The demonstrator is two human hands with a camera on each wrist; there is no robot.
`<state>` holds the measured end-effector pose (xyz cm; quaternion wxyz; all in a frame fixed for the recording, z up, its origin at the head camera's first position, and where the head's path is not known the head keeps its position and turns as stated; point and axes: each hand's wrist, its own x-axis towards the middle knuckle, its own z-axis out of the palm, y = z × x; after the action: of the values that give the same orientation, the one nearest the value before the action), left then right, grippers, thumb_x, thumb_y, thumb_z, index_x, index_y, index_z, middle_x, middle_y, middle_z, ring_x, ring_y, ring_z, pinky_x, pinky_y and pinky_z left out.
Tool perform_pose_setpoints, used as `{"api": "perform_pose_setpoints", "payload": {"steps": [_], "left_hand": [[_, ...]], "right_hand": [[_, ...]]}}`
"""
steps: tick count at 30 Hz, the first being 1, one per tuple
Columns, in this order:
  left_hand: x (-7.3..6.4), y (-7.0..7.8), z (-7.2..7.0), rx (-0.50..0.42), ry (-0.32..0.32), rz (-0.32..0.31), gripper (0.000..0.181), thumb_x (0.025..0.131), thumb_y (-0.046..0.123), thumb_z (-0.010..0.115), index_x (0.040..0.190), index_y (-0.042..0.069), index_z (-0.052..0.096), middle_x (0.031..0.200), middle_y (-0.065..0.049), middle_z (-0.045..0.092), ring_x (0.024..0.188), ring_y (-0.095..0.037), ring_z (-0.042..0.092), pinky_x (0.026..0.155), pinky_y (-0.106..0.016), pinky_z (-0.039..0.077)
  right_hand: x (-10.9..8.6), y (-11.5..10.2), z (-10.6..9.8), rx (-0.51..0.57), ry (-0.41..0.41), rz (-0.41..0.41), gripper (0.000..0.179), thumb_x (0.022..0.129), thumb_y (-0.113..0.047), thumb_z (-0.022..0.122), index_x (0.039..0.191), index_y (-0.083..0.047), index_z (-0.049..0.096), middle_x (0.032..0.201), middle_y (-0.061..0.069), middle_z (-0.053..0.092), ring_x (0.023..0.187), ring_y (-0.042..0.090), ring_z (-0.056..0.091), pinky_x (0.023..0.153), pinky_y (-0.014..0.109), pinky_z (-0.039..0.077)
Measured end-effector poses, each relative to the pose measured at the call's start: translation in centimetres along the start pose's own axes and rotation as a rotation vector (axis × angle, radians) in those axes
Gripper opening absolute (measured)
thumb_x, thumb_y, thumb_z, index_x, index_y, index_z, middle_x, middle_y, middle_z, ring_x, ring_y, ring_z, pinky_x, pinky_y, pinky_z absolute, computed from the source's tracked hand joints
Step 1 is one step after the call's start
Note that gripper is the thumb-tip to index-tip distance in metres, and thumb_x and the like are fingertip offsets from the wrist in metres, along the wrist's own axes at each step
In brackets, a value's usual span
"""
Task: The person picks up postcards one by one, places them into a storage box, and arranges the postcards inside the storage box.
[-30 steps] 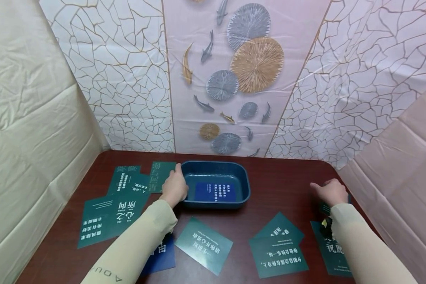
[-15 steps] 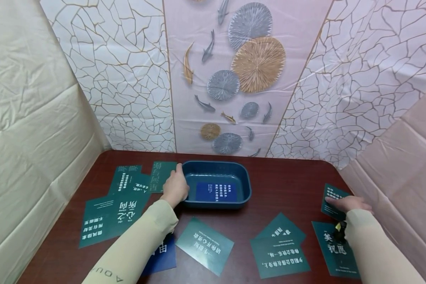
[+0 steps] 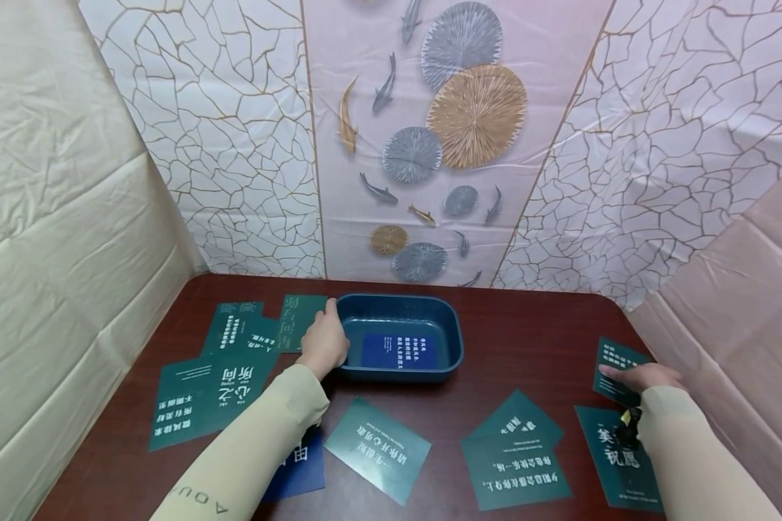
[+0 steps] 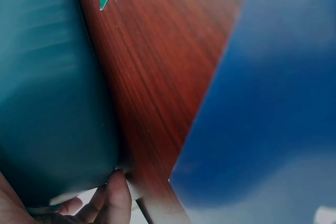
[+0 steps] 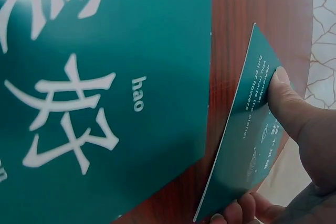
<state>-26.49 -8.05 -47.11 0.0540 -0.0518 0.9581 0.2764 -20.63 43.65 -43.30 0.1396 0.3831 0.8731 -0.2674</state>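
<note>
Green card [image 5: 239,140], thin and flat, is pinched by right fingers [image 5: 248,208].

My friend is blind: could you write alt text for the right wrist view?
A right hand holds a green printed card. To its left, a second green card shows large white characters, with reddish wooden table between them.

Sleeves [image 3: 254,449] are pale yellow; dark letters [image 3: 201,498] mark the left; a dark piece [image 3: 628,430] borders the right cuff [image 3: 665,401].
</note>
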Motion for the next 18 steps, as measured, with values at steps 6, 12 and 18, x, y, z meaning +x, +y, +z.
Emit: {"api": "perform_pose_setpoints", "payload": {"steps": [6, 12, 18], "left_hand": [[0.0, 0.0, -0.1, -0.007, 0.002, 0.002, 0.077, 0.092, 0.012, 0.062, 0.153, 0.011, 0.014, 0.139, -0.022, 0.042, 0.075, -0.031, 0.057, 0.073, -0.050, 0.049], [0.1, 0.0, 0.0, 0.000, -0.001, 0.009, 0.078, 0.092, 0.012, 0.061, 0.153, 0.012, 0.013, 0.138, -0.022, 0.042, 0.070, -0.029, 0.056, 0.067, -0.047, 0.048], [0.3, 0.1, 0.1, -0.004, 0.002, 0.017, 0.078, 0.092, 0.011, 0.062, 0.153, 0.013, 0.013, 0.138, -0.021, 0.042, 0.065, -0.028, 0.055, 0.060, -0.043, 0.045]], "right_hand": [[1.7, 0.3, -0.1, -0.138, 0.037, -0.070, 0.123, 0.081, -0.065, 0.061, 0.135, 0.029, 0.001, 0.126, 0.047, 0.018, 0.119, 0.055, 0.025, 0.097, 0.059, 0.037], [5.2, 1.7, 0.4, -0.199, 0.093, -0.130, 0.131, 0.075, -0.073, 0.061, 0.132, 0.031, 0.006, 0.122, 0.050, 0.018, 0.112, 0.057, 0.027, 0.088, 0.061, 0.041], [5.6, 2.0, 0.4, -0.005, 0.151, -0.172, 0.120, 0.083, -0.066, 0.059, 0.136, 0.027, 0.003, 0.119, 0.048, 0.025, 0.102, 0.052, 0.035, 0.081, 0.061, 0.043]]}}
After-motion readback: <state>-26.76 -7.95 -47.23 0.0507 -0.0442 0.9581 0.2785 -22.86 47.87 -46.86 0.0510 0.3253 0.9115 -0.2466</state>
